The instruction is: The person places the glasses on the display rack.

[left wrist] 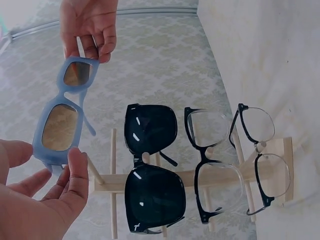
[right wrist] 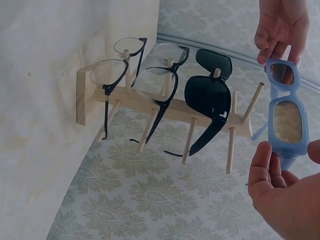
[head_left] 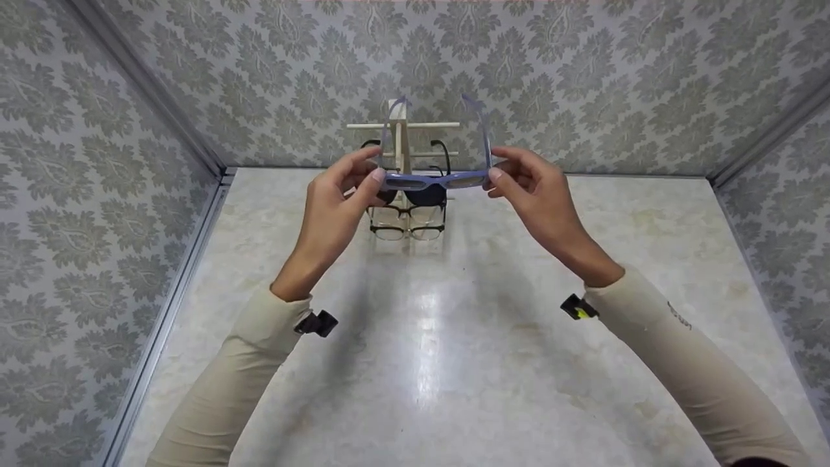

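Observation:
Blue-framed sunglasses (head_left: 428, 181) are held level between both hands, temples unfolded and pointing toward the back wall. My left hand (head_left: 337, 198) pinches the frame's left end by the hinge, thumb in front and fingers behind. On the other end my right hand (head_left: 535, 194) pinches the frame the same way. Just beyond stands a wooden glasses rack (left wrist: 110, 183) with pegs, its top pegs bare. Below them it bears black sunglasses (left wrist: 155, 195), then black-rimmed eyeglasses (left wrist: 201, 165), then half-rimmed eyeglasses (left wrist: 257, 145) lowest. In the head view the blue sunglasses overlap the rack's upper part.
The rack's wooden base (right wrist: 85, 97) stands on a pale marbled table (head_left: 454, 363) near its back edge. Patterned wall panels (head_left: 493, 58) enclose the back and both sides. Metal trim (head_left: 175, 285) runs along the left edge.

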A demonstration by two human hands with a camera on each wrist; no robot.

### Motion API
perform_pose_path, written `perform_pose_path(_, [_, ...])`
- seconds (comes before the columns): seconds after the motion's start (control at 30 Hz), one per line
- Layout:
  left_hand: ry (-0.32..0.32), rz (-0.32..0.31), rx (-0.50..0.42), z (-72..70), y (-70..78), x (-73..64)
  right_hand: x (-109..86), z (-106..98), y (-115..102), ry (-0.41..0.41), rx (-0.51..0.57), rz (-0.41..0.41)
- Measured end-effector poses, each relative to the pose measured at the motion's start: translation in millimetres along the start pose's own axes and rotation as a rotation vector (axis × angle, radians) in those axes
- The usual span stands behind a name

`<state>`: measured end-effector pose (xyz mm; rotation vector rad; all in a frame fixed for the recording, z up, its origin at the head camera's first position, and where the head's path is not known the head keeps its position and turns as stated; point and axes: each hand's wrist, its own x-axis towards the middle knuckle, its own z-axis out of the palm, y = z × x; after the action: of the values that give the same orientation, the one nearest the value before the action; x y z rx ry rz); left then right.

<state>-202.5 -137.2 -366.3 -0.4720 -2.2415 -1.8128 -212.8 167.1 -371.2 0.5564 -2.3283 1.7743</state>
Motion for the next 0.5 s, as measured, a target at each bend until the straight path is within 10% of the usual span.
perform_pose_path(0.5, [0.045, 0.007, 0.029, -17.7, -0.3, -0.1, 13.6, 17, -7, -0.025, 0.018, -0.008])
